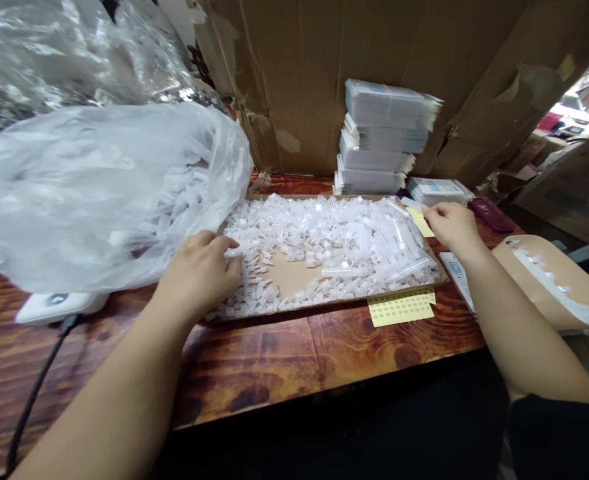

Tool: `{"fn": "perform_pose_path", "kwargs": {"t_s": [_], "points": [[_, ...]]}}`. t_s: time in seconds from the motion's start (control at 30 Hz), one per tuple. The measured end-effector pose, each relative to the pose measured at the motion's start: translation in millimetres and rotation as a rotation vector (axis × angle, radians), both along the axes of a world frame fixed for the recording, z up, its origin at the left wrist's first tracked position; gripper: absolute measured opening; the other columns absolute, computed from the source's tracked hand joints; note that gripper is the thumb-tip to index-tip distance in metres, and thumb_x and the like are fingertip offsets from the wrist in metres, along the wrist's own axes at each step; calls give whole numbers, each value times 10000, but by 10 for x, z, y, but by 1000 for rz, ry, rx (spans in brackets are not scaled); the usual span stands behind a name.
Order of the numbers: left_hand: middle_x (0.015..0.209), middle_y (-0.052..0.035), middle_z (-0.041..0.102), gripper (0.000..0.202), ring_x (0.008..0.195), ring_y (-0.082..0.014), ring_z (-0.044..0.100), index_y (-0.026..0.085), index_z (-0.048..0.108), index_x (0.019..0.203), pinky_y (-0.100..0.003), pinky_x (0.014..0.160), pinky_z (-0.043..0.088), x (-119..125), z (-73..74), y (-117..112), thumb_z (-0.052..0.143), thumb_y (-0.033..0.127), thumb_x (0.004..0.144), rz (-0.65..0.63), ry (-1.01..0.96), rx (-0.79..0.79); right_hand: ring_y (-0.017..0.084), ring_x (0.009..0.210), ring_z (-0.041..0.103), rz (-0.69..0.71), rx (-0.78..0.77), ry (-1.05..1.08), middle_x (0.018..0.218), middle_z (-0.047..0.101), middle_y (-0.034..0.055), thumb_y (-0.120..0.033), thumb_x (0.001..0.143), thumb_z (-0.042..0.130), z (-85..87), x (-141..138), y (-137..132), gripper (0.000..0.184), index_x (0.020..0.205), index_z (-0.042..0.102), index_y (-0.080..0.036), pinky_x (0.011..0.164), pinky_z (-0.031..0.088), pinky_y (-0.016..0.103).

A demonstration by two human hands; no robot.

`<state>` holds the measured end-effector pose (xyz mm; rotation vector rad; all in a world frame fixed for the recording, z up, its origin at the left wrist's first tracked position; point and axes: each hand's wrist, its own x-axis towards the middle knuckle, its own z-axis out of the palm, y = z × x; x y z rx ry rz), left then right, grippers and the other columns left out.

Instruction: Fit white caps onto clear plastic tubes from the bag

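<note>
A shallow cardboard tray [294,277] holds many small translucent plastic pieces [294,223], with longer clear tubes [404,250] heaped at its right end. My left hand [201,270] reaches over the tray's left edge. Its fingers are curled among the small pieces, thumb and index close together; whether a piece is pinched between them is hard to see. At the far right corner, my right hand [451,223] is closed in a pinch. From its fingertips a pale translucent strip-like piece [411,203] sticks out to the left, above a yellow sticker sheet [419,221].
Left stands a large plastic bag [74,187] of white pieces, beside a white device [59,307] with a black cable. Stacked cards [381,140] rise behind the tray. A dark red phone-like object [491,215] and a tan container [564,280] are right. Another yellow sheet [399,310] lies in front.
</note>
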<state>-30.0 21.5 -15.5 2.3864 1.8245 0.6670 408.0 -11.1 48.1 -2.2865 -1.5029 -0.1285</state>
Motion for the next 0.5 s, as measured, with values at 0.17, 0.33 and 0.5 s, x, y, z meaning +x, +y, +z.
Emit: {"fn": "perform_pose_path", "kwargs": {"t_s": [0.17,0.33,0.5], "points": [[1003,-169,647,161,1116,-434,632,214,640,865,-598,1026,478,-29,-38,61,521,321,849,2,-43,31,318,960,717,6,-295,-61,1071,788,226,-440,993,539,-202,62,138,402,944,792,-131,735,431,341],[967,-82,601,158,1020,-319,626,224,634,846,-485,984,474,-41,59,52,510,308,895,29,-146,30,349,952,714,40,-345,-82,1031,778,236,-487,1013,515,-55,-12,216,456,945,785,-125,732,427,366],[861,-43,438,122,1013,-300,554,218,578,810,-545,1073,420,-229,255,92,582,321,874,244,-293,134,304,920,667,255,-124,-136,967,735,173,-408,1010,524,63,-262,189,366,843,740,-165,779,440,373]]}}
